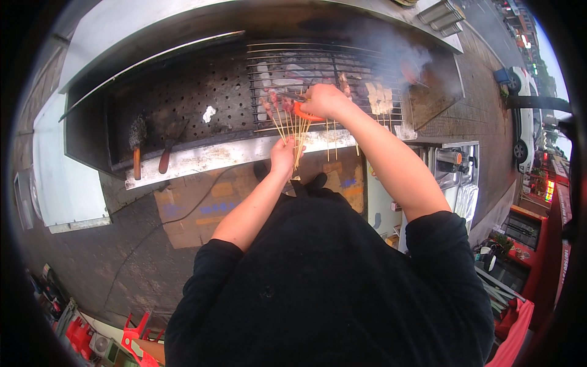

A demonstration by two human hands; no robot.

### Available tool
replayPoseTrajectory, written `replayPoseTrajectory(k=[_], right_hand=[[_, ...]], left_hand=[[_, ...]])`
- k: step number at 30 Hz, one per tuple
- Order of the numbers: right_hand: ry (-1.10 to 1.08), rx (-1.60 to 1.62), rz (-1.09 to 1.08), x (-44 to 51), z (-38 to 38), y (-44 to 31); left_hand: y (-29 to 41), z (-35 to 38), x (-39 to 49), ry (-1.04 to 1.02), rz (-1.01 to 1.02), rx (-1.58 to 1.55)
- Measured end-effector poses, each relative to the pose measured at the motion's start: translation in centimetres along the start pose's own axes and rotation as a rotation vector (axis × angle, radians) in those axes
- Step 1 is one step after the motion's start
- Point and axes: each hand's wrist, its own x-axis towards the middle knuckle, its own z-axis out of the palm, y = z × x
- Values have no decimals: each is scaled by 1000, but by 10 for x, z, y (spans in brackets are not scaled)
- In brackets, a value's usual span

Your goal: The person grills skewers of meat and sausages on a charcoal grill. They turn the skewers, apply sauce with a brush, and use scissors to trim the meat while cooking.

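Note:
My left hand [282, 158] grips the lower ends of a fanned bunch of bamboo skewers [293, 126] at the front edge of a charcoal grill. Pieces of raw-looking red meat [274, 98] sit on their upper ends, above the grill grate [321, 59]. My right hand [326, 100] is closed around orange-handled scissors [306, 113], whose dark blades point left beside the meat. The fingers partly hide the handle. Just beyond my right hand, a browned meat skewer [345, 85] lies on the bars. To its right are several pale flat skewered pieces [379, 97].
Smoke rises at the grate's right end. A wire brush [137, 151] and a wooden-handled scraper [166, 156] rest at the trough's left front. Crumpled white scrap [209, 113] lies on the perforated plate. Steel canisters [440, 16] stand far right; a cable [192, 208] crosses the cardboard [183, 229] underfoot.

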Motion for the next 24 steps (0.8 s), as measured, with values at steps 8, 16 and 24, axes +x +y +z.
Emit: replayPoseTrajectory(k=[8, 16, 24], right_hand=[[26, -25, -7, -4, 1, 5], [208, 509, 5, -75, 37, 52], [248, 796, 124, -140, 97, 81]], left_hand=[[2, 1, 2, 5, -35, 44], [10, -1, -5, -33, -14, 95], [15, -2, -2, -211, -181, 69]])
